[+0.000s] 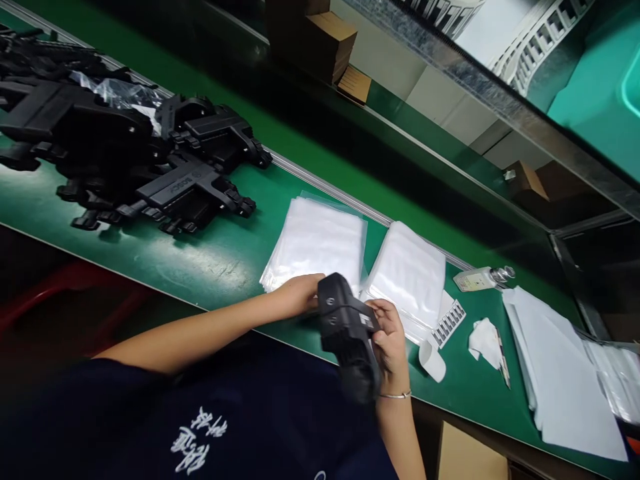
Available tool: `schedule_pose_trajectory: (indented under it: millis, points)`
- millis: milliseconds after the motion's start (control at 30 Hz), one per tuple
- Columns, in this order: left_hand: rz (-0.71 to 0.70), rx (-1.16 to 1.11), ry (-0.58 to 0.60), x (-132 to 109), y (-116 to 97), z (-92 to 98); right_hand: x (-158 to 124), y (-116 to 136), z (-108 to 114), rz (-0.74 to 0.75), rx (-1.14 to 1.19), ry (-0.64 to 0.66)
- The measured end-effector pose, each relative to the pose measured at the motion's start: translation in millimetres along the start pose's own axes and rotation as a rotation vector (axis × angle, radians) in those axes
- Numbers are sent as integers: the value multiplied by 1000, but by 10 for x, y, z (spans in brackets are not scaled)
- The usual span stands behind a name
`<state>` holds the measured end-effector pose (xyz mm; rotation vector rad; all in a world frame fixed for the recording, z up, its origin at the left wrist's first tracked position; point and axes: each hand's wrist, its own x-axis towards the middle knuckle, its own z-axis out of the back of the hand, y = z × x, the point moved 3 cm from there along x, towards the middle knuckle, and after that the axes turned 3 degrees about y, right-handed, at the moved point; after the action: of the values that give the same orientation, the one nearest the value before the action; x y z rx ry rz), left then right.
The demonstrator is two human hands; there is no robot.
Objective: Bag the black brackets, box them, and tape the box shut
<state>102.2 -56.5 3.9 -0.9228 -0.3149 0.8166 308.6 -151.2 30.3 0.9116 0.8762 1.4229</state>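
A black plastic part point(347, 337) is held over the near edge of the green bench between both hands. My left hand point(296, 295) grips its upper left end with fingers curled round it. My right hand point(389, 340), with a thin bracelet at the wrist, pinches its right side near a small label. Two stacks of clear plastic bags point(317, 241) point(411, 273) lie flat on the green mat just beyond the hands.
A heap of black plastic parts point(125, 157) fills the bench's left end. To the right lie a label strip point(447, 323), a crumpled white cloth point(484, 341), a small bottle point(483, 278) and stacked white sheets point(560, 373). Brown cartons point(325, 40) stand behind the rail.
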Motion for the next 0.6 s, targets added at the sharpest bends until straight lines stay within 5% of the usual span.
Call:
schedule_pose_trajectory:
  millis: [133,300,433,600]
  points:
    - [164,147,-28,-75,-13,110,-30,-73,45,-79,159,33]
    - [91,163,-82,-120,-195,269,-81,-20,135,-114,-226,10]
    - [70,145,-49,-35,-147,222,-179,101,176,3,-399,15]
    - [119,237,46,75,10,76,-268,88,201,57,-213,71]
